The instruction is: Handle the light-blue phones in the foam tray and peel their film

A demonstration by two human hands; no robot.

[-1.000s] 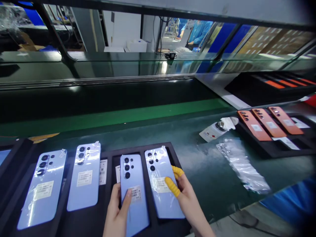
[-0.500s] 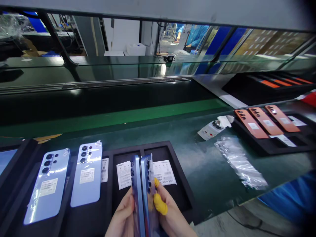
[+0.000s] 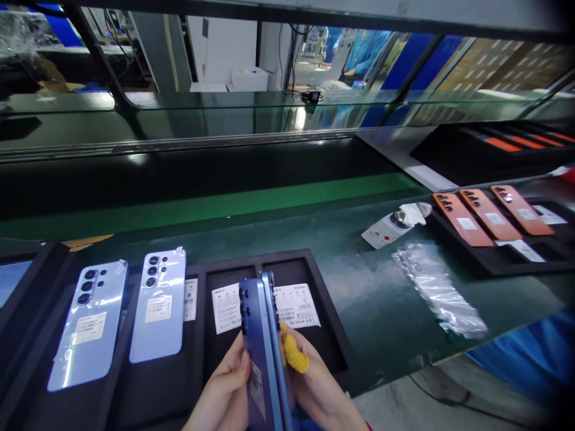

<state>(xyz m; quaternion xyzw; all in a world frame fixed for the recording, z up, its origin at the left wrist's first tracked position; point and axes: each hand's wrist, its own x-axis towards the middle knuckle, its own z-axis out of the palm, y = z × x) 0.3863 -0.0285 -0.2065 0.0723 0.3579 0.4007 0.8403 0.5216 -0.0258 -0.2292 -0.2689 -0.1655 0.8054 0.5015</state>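
Note:
At the bottom centre, my left hand (image 3: 229,383) grips a blue phone (image 3: 257,359) whose labelled back is partly turned to view. My right hand (image 3: 309,377), with yellow covers on its fingertips, holds a second blue phone (image 3: 277,335) close beside it, seen edge-on. Both phones stand on edge over a black tray (image 3: 326,323). Behind them, a white printed label (image 3: 226,306) and another label (image 3: 299,305) lie in the tray's compartments. Two light blue phones (image 3: 90,326) (image 3: 159,305) rest back up to the left.
Three orange phones (image 3: 494,215) sit on a black tray at the right. Clear plastic sleeves (image 3: 438,290) and a small white packet (image 3: 381,230) lie on the green table. Farther back, a person's blue sleeve (image 3: 366,51) shows beyond the frame.
The left phone has turned so that more of its back and its label show. The right phone now appears narrower and more edge-on. The view has shifted slightly.

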